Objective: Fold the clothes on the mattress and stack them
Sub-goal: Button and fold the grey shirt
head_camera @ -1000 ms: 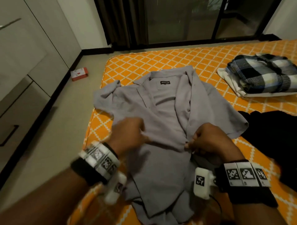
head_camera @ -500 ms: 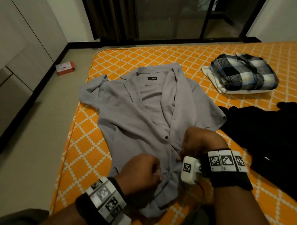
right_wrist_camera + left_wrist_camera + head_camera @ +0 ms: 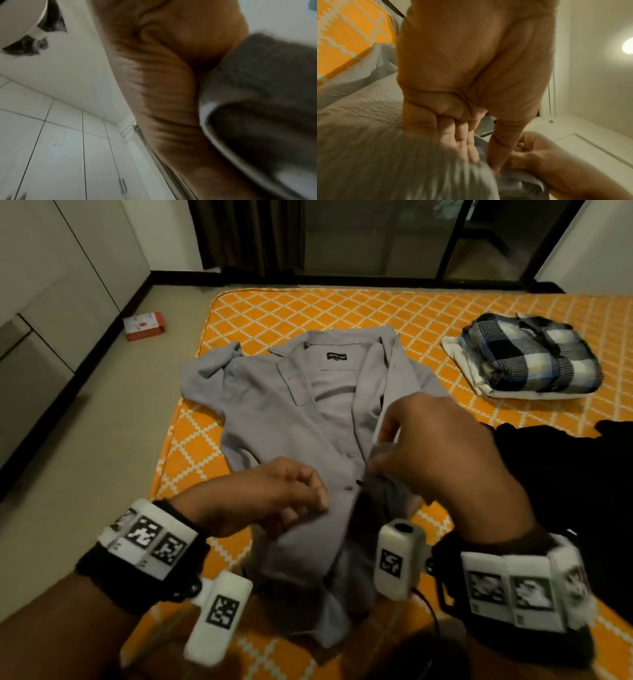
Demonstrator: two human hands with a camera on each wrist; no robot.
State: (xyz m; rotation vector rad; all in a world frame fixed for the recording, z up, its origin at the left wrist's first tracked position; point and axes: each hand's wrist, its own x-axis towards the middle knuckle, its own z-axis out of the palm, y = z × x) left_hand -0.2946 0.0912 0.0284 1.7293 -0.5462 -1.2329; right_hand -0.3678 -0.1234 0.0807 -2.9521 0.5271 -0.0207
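Observation:
A grey button-up shirt [image 3: 274, 412] lies face up and open on the orange patterned mattress [image 3: 308, 309], collar away from me. My left hand [image 3: 274, 501] pinches the left front edge near a button, thumb against curled fingers [image 3: 467, 146] on the grey cloth [image 3: 368, 148]. My right hand [image 3: 435, 453] grips the right front panel and holds it a little raised; the grey fabric [image 3: 257, 88] bunches against its palm. A folded plaid shirt [image 3: 534, 354] sits on folded white cloth at the far right.
Dark clothing [image 3: 565, 491] lies unfolded on the mattress to my right. A small red and white box [image 3: 144, 325] sits on the floor beyond the mattress's left edge. White cabinets [image 3: 51, 302] line the left wall, and dark glass doors [image 3: 359, 237] stand behind.
Both hands moved up the shirt front from the hem toward the middle. The right hand now lifts the right panel; the left pinches beside a button.

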